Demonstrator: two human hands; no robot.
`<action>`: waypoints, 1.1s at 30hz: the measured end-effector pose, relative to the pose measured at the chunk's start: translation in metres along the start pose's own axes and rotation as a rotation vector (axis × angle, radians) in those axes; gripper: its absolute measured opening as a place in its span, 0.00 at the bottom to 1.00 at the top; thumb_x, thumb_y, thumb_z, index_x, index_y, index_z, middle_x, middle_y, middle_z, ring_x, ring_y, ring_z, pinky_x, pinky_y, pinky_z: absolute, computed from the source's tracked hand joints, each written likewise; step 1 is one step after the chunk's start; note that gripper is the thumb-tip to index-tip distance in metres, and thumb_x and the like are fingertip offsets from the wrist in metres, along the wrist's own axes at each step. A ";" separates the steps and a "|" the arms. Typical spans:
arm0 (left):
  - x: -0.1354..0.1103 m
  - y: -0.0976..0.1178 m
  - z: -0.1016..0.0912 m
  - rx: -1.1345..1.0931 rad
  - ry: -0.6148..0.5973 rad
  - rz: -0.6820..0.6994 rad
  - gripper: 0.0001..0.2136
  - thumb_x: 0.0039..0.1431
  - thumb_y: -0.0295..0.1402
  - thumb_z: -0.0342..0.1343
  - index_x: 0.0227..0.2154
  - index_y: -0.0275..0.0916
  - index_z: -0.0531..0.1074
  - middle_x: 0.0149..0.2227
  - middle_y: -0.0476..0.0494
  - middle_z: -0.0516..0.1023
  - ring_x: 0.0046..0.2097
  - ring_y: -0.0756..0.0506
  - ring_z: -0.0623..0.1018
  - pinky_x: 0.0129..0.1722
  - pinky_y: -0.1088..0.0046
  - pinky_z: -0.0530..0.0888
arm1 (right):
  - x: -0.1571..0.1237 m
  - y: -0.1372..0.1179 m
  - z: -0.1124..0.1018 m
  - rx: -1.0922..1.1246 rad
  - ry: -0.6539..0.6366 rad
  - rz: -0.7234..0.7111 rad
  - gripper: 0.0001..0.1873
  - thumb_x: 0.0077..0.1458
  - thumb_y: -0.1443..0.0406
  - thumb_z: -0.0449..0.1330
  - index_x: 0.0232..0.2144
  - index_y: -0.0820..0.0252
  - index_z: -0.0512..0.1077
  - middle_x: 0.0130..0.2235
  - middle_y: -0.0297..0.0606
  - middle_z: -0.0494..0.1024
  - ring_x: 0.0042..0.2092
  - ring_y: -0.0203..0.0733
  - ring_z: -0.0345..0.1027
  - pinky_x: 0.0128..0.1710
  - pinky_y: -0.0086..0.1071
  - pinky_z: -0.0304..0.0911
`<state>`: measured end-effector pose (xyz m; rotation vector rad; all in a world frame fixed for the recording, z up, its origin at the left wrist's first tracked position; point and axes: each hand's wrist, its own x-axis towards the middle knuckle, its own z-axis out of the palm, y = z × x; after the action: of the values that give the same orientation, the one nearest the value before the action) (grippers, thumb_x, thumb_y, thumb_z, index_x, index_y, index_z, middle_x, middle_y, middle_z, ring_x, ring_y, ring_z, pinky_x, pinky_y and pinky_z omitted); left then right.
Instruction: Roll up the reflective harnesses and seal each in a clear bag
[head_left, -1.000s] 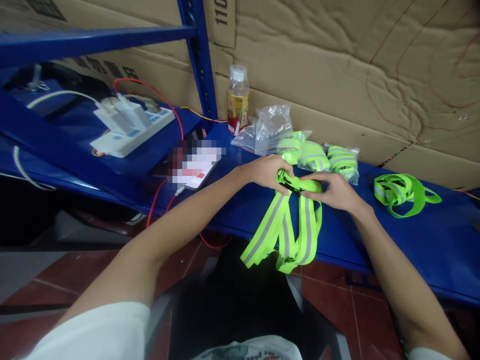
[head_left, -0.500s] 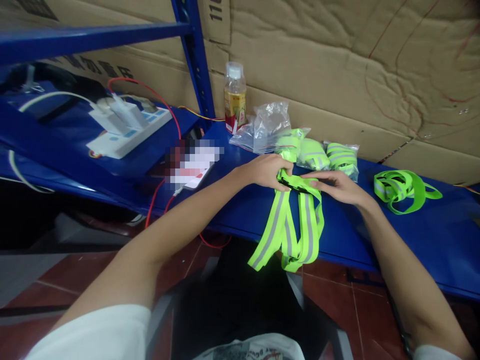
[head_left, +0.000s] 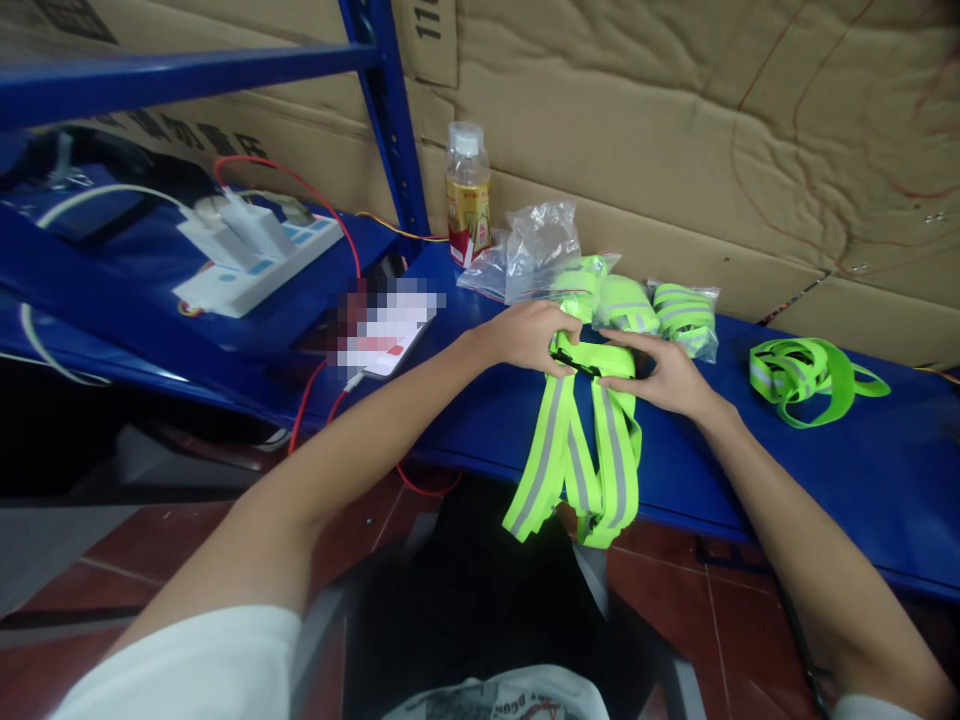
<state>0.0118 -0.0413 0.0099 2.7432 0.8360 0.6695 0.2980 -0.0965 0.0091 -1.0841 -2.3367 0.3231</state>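
My left hand (head_left: 529, 335) and my right hand (head_left: 664, 375) both grip the top of a neon-yellow reflective strap harness (head_left: 581, 450) at the front of the blue shelf (head_left: 787, 470). A black buckle shows between the two hands. The strap's grey-striped loops hang over the shelf's front edge. My left fingers curl round the upper left end; my right fingers pinch the folded band on the right.
Behind my hands lie bagged folded straps (head_left: 652, 310) and an empty clear bag (head_left: 536, 250). Another loose neon strap (head_left: 810, 375) lies to the right. A drink bottle (head_left: 466, 195) stands by the blue upright; a power strip (head_left: 251, 260) and phone (head_left: 386, 325) lie left. Cardboard lines the back.
The hanging loops have been drawn up a little and the hands have shifted slightly back on the shelf, my right hand closing again on the band.
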 end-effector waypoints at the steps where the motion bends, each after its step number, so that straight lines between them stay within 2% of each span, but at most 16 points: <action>1: 0.001 -0.001 0.000 0.009 0.014 0.016 0.17 0.49 0.43 0.74 0.39 0.40 0.81 0.36 0.44 0.83 0.44 0.37 0.82 0.44 0.63 0.74 | 0.001 0.000 0.002 -0.002 0.012 -0.010 0.36 0.56 0.51 0.75 0.65 0.52 0.77 0.61 0.44 0.83 0.58 0.61 0.80 0.58 0.52 0.75; 5: 0.002 -0.006 0.000 -0.016 0.058 0.100 0.16 0.50 0.40 0.73 0.39 0.40 0.80 0.38 0.45 0.83 0.46 0.38 0.83 0.50 0.59 0.75 | 0.003 0.000 0.008 -0.015 0.044 -0.056 0.29 0.59 0.50 0.73 0.60 0.53 0.80 0.56 0.46 0.85 0.56 0.60 0.80 0.59 0.55 0.73; 9: 0.002 -0.006 0.000 -0.076 0.083 0.159 0.13 0.52 0.38 0.73 0.39 0.40 0.79 0.40 0.45 0.84 0.47 0.40 0.83 0.58 0.57 0.75 | 0.002 -0.003 0.007 0.043 0.027 -0.025 0.27 0.61 0.48 0.71 0.57 0.52 0.81 0.54 0.46 0.85 0.54 0.59 0.80 0.57 0.53 0.73; 12: 0.002 -0.004 0.001 -0.086 0.098 0.195 0.12 0.53 0.35 0.73 0.37 0.40 0.78 0.41 0.44 0.84 0.48 0.39 0.83 0.62 0.54 0.74 | 0.002 -0.004 0.005 0.101 0.065 0.031 0.20 0.66 0.49 0.66 0.53 0.52 0.83 0.51 0.44 0.86 0.49 0.55 0.81 0.51 0.48 0.74; 15: 0.003 -0.003 0.002 -0.072 0.110 0.205 0.12 0.52 0.35 0.73 0.37 0.41 0.78 0.43 0.43 0.84 0.50 0.39 0.83 0.64 0.52 0.73 | 0.003 -0.002 0.006 0.113 0.096 0.096 0.22 0.64 0.48 0.68 0.53 0.53 0.83 0.48 0.44 0.86 0.45 0.53 0.80 0.42 0.44 0.73; 18: 0.003 -0.003 0.003 -0.067 0.110 0.202 0.11 0.53 0.36 0.72 0.37 0.41 0.78 0.44 0.42 0.83 0.52 0.39 0.82 0.64 0.53 0.73 | 0.003 0.000 0.007 0.103 0.086 0.118 0.28 0.62 0.46 0.69 0.58 0.53 0.80 0.48 0.45 0.85 0.44 0.54 0.80 0.41 0.44 0.73; 21: 0.002 0.000 0.002 -0.091 0.114 0.205 0.10 0.54 0.35 0.71 0.37 0.41 0.78 0.46 0.41 0.82 0.53 0.39 0.81 0.63 0.53 0.74 | 0.004 -0.001 0.007 0.065 0.066 0.065 0.25 0.64 0.46 0.67 0.55 0.54 0.80 0.47 0.45 0.84 0.45 0.54 0.78 0.45 0.46 0.73; 25: 0.000 0.002 -0.002 -0.213 0.125 0.193 0.13 0.51 0.37 0.73 0.36 0.40 0.78 0.47 0.39 0.80 0.50 0.39 0.81 0.56 0.57 0.77 | 0.005 -0.007 0.006 0.029 0.069 0.028 0.23 0.64 0.47 0.67 0.53 0.54 0.79 0.46 0.45 0.82 0.44 0.53 0.77 0.43 0.45 0.72; 28: 0.001 0.000 -0.006 -0.341 0.118 0.166 0.08 0.56 0.36 0.69 0.35 0.39 0.80 0.44 0.41 0.81 0.45 0.43 0.81 0.53 0.60 0.77 | 0.004 -0.013 0.004 0.000 0.087 -0.007 0.22 0.65 0.48 0.66 0.53 0.53 0.78 0.46 0.45 0.81 0.46 0.54 0.77 0.44 0.45 0.73; 30: 0.002 -0.001 -0.007 -0.392 0.100 0.125 0.10 0.57 0.34 0.67 0.41 0.39 0.81 0.43 0.42 0.82 0.43 0.45 0.80 0.50 0.62 0.77 | 0.003 -0.016 0.003 -0.030 0.104 -0.027 0.20 0.65 0.48 0.66 0.52 0.52 0.77 0.45 0.44 0.81 0.46 0.55 0.77 0.45 0.46 0.73; 33: 0.004 -0.002 -0.006 -0.374 0.099 0.116 0.19 0.57 0.33 0.69 0.51 0.39 0.80 0.45 0.41 0.83 0.44 0.43 0.81 0.50 0.61 0.78 | 0.002 -0.017 0.001 -0.050 0.128 -0.061 0.18 0.65 0.49 0.66 0.49 0.51 0.77 0.46 0.45 0.79 0.48 0.55 0.76 0.47 0.48 0.75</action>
<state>0.0110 -0.0374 0.0157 2.4476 0.5096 0.8891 0.2863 -0.1060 0.0161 -1.0236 -2.2690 0.1683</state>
